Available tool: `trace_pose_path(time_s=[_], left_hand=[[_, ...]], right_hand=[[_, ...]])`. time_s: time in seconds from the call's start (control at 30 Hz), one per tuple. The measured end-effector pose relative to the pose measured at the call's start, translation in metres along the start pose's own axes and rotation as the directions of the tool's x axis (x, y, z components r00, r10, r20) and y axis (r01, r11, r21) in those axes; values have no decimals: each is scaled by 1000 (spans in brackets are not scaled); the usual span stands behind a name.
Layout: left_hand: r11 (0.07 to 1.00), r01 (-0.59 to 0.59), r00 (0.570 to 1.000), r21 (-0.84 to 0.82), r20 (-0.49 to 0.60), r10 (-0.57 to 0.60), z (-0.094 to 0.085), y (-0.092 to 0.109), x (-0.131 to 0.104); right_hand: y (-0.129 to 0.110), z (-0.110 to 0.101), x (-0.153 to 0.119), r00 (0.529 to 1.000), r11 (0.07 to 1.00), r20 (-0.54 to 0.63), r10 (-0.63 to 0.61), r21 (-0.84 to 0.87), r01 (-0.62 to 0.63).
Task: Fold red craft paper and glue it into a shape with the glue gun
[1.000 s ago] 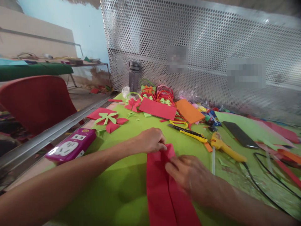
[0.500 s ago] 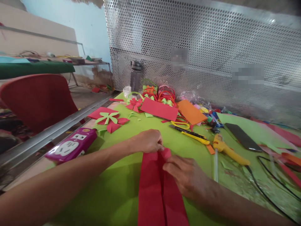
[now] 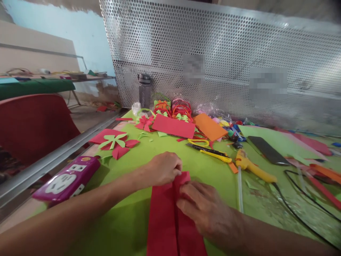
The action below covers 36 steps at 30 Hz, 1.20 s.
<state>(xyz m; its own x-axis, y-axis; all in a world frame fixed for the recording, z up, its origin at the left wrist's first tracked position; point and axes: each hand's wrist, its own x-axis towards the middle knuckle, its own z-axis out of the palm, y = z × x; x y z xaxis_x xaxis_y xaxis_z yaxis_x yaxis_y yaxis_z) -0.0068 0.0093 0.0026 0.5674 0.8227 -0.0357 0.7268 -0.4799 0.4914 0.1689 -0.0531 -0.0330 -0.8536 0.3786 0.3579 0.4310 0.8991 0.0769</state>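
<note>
A long sheet of red paper (image 3: 162,220), folded so that two flaps meet along a middle seam, lies in front of me on the green tabletop (image 3: 125,227). At its far end my left hand (image 3: 166,167) is closed, thumb and curled fingers pinching the edge near the seam. My right hand (image 3: 204,206) has its fingers bent and pressed on the right flap just below that end. Both hands touch the same sheet, and the fingertips are partly hidden.
A purple power strip (image 3: 68,179) sits at left. Paper flower cutouts (image 3: 113,140) lie beyond it. To the right are a yellow utility knife (image 3: 215,155), a yellow glue gun (image 3: 253,169) with its cord, and a black phone (image 3: 268,151). A bottle (image 3: 145,90) stands by the perforated metal panel (image 3: 165,46).
The view has shifted, so most things sit further left. My right fingers have curled further over the right flap. My left hand stays at the paper's far end.
</note>
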Motion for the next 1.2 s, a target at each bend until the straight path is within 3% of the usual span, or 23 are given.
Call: trace_pose_path(time_s=[0.17, 0.23, 0.3, 0.37, 0.43, 0.53, 0.63, 0.73, 1.0, 1.2], left_hand=[[1000, 20, 1000, 12, -8, -20, -4, 2, -1], [1000, 14, 1000, 4, 6, -14, -7, 0, 0], [1000, -2, 1000, -10, 29, 2, -10, -2, 0], [999, -13, 998, -29, 57, 15, -12, -3, 1], [999, -16, 997, -48, 78, 19, -14, -3, 1], [997, -19, 995, -69, 94, 25, -13, -1, 1], [992, -11, 995, -123, 93, 22, -12, 0, 1], [966, 44, 987, -254, 160, -3, -14, -2, 0], [873, 210, 961, -439, 255, -104, -21, -3, -4], [930, 194, 981, -312, 82, -177, -13, 7, -4]], right_hand=[[-4, -1, 2, 996, 998, -74, -40, 37, 43], [-3, -1, 1, 993, 988, -108, 41, 156, -24], [1, -2, 0, 973, 933, -110, 204, 324, -158], [9, -3, 0, 915, 815, -75, 397, 488, -313], [19, -3, 0, 829, 652, -16, 559, 626, -428], [33, 3, 2, 716, 403, 69, 695, 787, -467], [38, 11, 5, 688, 200, 187, 701, 875, -441], [37, 14, 8, 674, 60, 265, 690, 906, -418], [44, 10, 8, 539, -37, 257, 802, 922, -385], [43, 15, 8, 545, -173, 314, 778, 940, -295]])
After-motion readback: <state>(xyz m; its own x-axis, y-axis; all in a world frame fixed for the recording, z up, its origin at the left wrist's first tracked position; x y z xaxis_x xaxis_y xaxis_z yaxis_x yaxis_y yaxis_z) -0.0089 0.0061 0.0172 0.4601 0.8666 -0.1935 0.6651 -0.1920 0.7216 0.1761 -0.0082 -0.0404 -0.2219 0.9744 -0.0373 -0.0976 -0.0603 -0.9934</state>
